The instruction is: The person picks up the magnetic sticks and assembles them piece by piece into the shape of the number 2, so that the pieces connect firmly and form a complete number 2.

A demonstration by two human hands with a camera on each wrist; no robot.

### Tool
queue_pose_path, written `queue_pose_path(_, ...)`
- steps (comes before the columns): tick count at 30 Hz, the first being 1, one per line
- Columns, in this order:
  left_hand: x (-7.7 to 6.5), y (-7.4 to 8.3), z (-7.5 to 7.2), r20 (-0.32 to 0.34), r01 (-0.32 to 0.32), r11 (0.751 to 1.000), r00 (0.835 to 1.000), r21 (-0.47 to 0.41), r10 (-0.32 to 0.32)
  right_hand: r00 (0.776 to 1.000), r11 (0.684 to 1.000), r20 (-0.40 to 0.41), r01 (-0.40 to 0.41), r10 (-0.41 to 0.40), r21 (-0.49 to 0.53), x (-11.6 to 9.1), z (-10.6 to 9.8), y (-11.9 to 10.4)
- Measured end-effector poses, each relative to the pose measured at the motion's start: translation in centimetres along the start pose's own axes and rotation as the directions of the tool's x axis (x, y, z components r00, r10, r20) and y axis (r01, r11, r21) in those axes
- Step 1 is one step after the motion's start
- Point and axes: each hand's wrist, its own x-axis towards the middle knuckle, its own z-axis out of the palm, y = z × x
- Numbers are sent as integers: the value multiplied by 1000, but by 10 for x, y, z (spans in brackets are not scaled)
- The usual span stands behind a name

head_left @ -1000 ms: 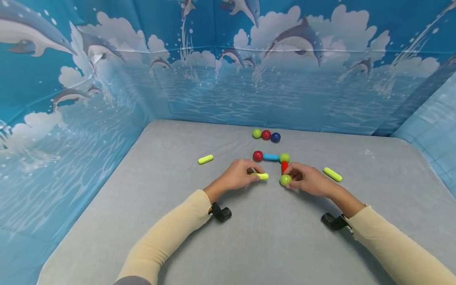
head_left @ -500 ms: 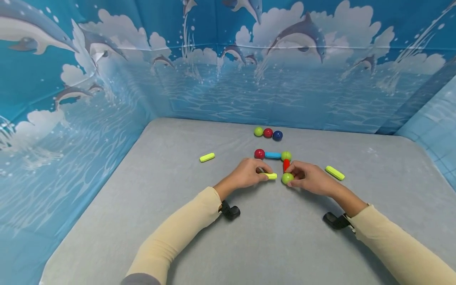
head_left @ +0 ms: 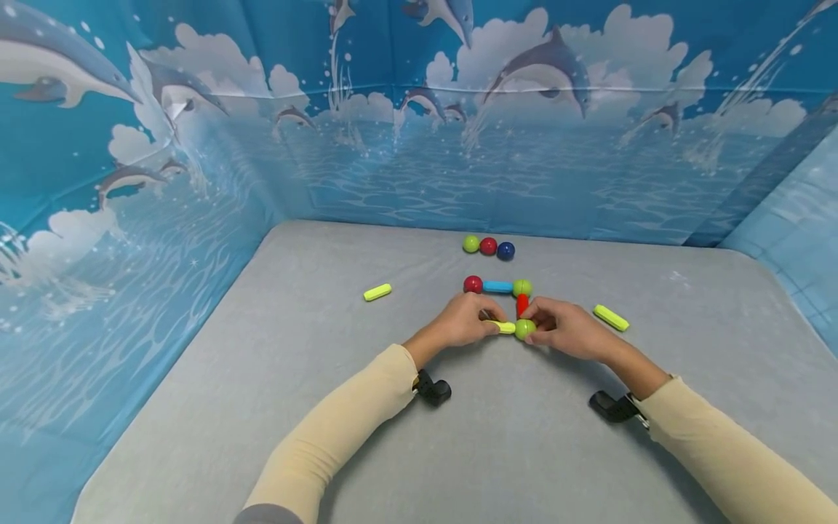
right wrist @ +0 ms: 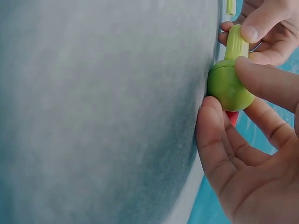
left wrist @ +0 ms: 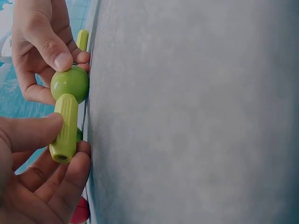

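Observation:
My left hand [head_left: 466, 320] pinches a yellow ridged rod [left wrist: 68, 126] between thumb and fingers. The rod's far end meets a green ball [right wrist: 230, 86], and a small dark spot shows in its near end in the left wrist view. Thumb and fingers of my right hand [head_left: 566, 329] hold that green ball from the right. From the ball a red rod [head_left: 521, 306] runs back to a second green ball [head_left: 522, 288]. A blue rod [head_left: 497, 287] links this one to a red ball [head_left: 473, 284] on its left.
Behind the joined pieces lie a loose green ball [head_left: 471, 244], a red ball [head_left: 488, 246] and a dark blue ball [head_left: 505, 251] in a row. One yellow rod [head_left: 377, 292] lies to the left, another yellow rod [head_left: 611, 317] to the right. A dolphin-print curtain [head_left: 406, 167] borders the grey table [head_left: 458, 451].
My left hand has moved right with the yellow rod, closing the gap until the rod meets the green ball. My right hand has stayed on the ball.

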Motion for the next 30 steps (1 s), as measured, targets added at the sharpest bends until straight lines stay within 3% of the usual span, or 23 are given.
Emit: queue_pose_path(30,0,3,3,-1,73,997,997,-12,-73,999,1000,23,-22,22,11,1,0,0)
